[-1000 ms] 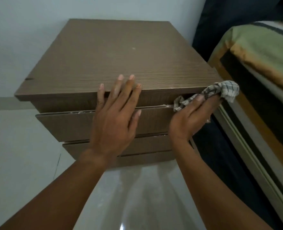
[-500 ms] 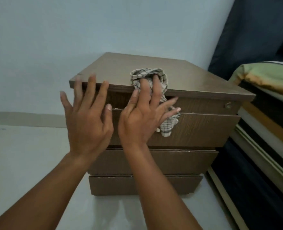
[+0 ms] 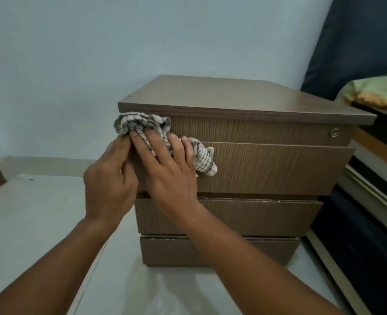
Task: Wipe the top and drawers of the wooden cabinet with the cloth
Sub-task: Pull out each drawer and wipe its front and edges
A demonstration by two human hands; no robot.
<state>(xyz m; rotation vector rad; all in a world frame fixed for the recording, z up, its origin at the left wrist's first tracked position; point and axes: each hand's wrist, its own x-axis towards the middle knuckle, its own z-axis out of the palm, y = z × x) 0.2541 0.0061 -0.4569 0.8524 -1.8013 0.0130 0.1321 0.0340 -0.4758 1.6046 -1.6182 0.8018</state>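
While the pale wall (image 3: 97, 53) fills the background, the cabinet (image 3: 267, 169) stands on the floor (image 3: 29, 223), three drawer fronts stacked under its top (image 3: 222, 94). A bed (image 3: 378, 133) sits just beside it on the right. Both arms reach in. The right hand (image 3: 167, 176) lies flat with fingers spread, pressing the cloth (image 3: 142, 125) against the front's upper left corner, just under the top's edge, so it's pinning rather than clenching. A checked tail hangs over the first drawer (image 3: 278, 169). The left hand (image 3: 108, 185) is curled at the cabinet's left edge, fingertips touching the cloth; whether it's pinching it, I can't tell. A small lock (image 3: 334, 133) glints far right.
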